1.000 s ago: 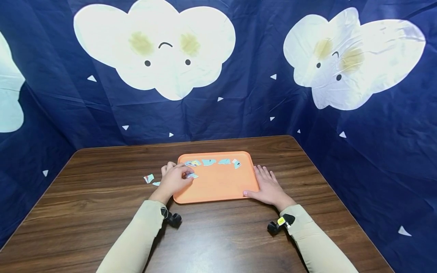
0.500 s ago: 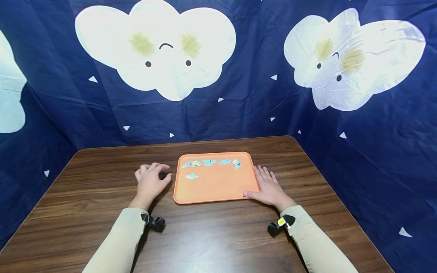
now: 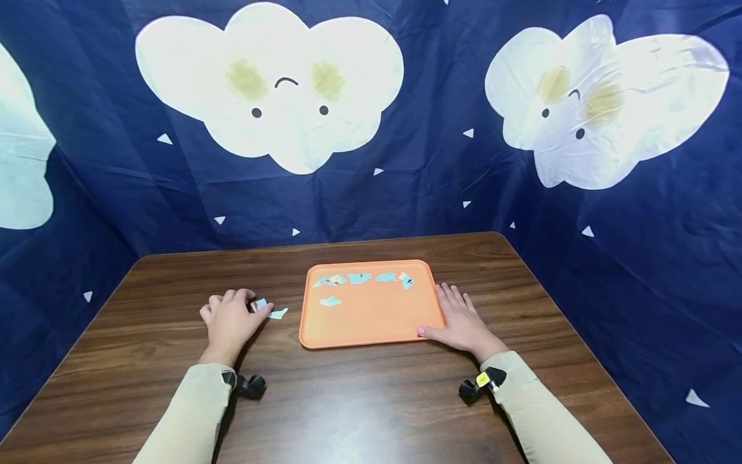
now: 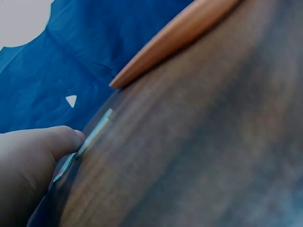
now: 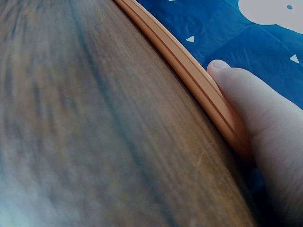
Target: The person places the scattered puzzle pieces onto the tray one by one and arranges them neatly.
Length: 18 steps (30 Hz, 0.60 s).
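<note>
An orange tray [image 3: 371, 322] lies on the table with several light-blue printed puzzle pieces on it. Along its far side are a yellow-patterned piece [image 3: 330, 280] and others in a row; a lone piece [image 3: 331, 301] lies below them. To the tray's left, my left hand [image 3: 230, 322] reaches down with bent fingers over a piece with a red mark [image 3: 261, 303]. The left thumb [image 4: 64, 142] touches the pieces' edge; the other fingertips are hidden. Beside it lies a pale-blue piece [image 3: 278, 314]. My right hand [image 3: 460, 322] rests at the tray's right edge, thumb [image 5: 227, 78] over the rim.
The brown wooden table [image 3: 359, 412] extends around the tray on all sides. Behind it hangs a dark blue cloth [image 3: 348, 212] with white clouds and small triangles. Each wrist carries a small black camera.
My left hand has let go of a puzzle piece on the tray and moved left, down to the two pieces on the table. The right hand has stayed at the tray.
</note>
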### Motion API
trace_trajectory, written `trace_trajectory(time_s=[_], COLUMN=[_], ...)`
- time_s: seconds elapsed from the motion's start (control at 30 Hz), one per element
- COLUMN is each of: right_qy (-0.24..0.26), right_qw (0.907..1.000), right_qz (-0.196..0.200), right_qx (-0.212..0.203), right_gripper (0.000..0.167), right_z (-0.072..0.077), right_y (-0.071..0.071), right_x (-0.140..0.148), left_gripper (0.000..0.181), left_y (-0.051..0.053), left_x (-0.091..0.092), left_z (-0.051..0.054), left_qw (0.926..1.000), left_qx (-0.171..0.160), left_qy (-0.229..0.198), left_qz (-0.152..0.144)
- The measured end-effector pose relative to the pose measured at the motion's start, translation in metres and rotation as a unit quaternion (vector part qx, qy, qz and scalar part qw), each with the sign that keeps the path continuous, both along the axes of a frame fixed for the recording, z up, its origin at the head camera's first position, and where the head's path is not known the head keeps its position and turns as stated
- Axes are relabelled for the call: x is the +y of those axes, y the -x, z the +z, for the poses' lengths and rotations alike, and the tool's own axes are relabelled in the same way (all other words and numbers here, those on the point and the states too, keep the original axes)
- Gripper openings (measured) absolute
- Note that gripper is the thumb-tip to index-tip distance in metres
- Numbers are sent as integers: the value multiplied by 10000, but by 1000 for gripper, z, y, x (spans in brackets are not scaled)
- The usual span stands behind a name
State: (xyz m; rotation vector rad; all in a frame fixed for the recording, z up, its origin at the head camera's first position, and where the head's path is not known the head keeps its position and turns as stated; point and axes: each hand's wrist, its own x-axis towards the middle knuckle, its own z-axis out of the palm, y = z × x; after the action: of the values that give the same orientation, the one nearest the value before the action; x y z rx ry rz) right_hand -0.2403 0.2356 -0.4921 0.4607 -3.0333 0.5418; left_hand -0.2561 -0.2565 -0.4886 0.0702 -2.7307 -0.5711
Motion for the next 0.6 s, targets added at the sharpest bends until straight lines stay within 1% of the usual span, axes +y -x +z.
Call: trace_trajectory(time_s=[0.1, 0.23, 0.4, 0.6], right_qy=[-2, 5, -3, 5], right_qw=[10000, 10000, 10000, 10000], right_qz=[8, 7, 18, 24], right_qx=[3, 0, 7, -11], right_gripper=[118, 118, 118, 118], right_z=[-1, -1, -2, 0], right_y=[-1, 0, 1, 1], right_x=[0, 0, 0, 0], left_gripper=[58, 49, 40, 37], left_y=[-1, 1, 1, 2], left_x=[1, 3, 3, 4], left_z=[-1, -2, -1, -1], left_qw=[9997, 9995, 9995, 9997], left_qx=[-96, -100, -84, 47], left_qy=[101, 59, -53, -177], left_qz=[189, 306, 291, 164])
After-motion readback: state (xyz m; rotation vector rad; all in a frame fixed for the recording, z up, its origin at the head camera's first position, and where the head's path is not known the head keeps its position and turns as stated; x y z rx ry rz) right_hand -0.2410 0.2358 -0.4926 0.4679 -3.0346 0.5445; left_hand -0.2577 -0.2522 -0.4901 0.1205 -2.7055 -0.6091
